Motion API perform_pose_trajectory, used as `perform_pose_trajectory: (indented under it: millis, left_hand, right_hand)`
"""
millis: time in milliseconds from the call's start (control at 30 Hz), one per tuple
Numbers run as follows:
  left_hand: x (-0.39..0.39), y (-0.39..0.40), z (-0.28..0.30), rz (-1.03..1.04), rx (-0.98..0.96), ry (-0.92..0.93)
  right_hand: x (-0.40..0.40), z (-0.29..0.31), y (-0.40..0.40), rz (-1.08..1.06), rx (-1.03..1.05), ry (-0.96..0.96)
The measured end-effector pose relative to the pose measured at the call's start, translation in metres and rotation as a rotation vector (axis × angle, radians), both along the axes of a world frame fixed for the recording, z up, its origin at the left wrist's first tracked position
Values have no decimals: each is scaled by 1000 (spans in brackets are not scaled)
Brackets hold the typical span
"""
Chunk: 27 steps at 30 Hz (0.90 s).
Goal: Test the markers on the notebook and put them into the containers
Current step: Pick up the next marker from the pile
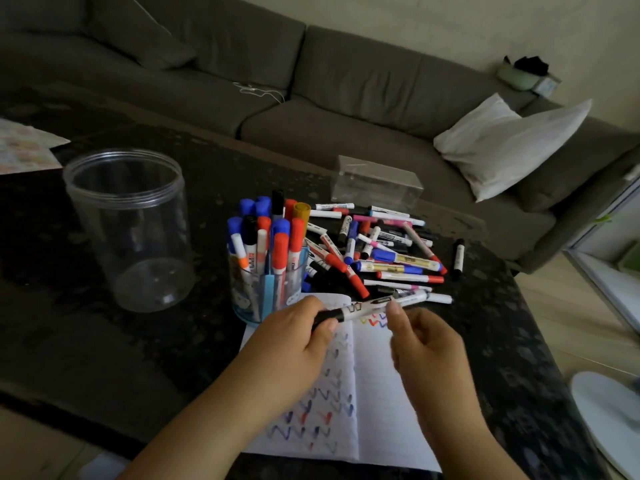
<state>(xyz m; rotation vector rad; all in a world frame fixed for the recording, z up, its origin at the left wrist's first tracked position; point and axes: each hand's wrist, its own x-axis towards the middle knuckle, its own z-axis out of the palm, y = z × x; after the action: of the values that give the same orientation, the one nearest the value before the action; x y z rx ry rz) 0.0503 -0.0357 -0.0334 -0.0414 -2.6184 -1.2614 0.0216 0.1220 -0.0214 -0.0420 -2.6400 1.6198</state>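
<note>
- You hold one marker point(363, 308) over the top edge of the notebook point(377, 393), lying roughly level between your two hands.
- Your left hand point(294, 344) grips its black end, thumb curled over the barrel; your right hand point(426, 344) pinches the other end with the fingertips point(393, 308). The right hand is blurred, so you cannot tell whether the cap is coming off or going on.
- Done so far, judging by the notebook: its left page carries rows of blue and red zigzags nearly top to bottom, and the right page has only a short coloured row at the top. So a good many markers look tested.
- The cup point(266, 292), touching the notebook's top left corner, is packed with upright markers, blue, red, black and orange caps showing. It looks close to full.
- The jar point(128, 230), left of the cup and well apart from the notebook, holds nothing. A clear box point(377, 183) behind the pile also looks empty.
- Left to do: the pile point(377, 247) just beyond the notebook and right of the cup has many markers lying loose on the table point(104, 358), with one black one point(459, 254) a little off to its right.
- My read: you are somewhere near halfway, and the jar is probably where the next ones go.
</note>
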Motion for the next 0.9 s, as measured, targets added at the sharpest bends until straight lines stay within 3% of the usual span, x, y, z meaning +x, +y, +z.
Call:
perform_pose_trajectory:
  millis: [67,133,200,267,367,500,567,667,900]
  left_hand:
    - [0,-3,0,12,-31,-3]
    - [1,-3,2,9,-47,-8]
    - [2,-3,2,10,-60,4]
    - [3,-5,3,22,-60,43]
    - [6,-9,5,112,-17,119]
    - [5,-17,2,300,-49,250]
    - [4,-19,0,343,-56,244]
    - [4,-18,-1,351,-49,232]
    - [3,-19,-4,332,-62,221]
  right_hand:
    - [0,-2,2,71,202,292]
    - [-5,-1,-2,289,472,496]
    - [-14,-4,-8,439,690,568]
    - [-23,-2,-14,491,782,591]
    - [-31,17,-17,467,714,574]
    - [-33,51,-23,298,299,506]
    - [-32,64,-33,310,174,472]
    - [-32,69,-51,388,186,427]
    - [-53,53,-81,523,467,347]
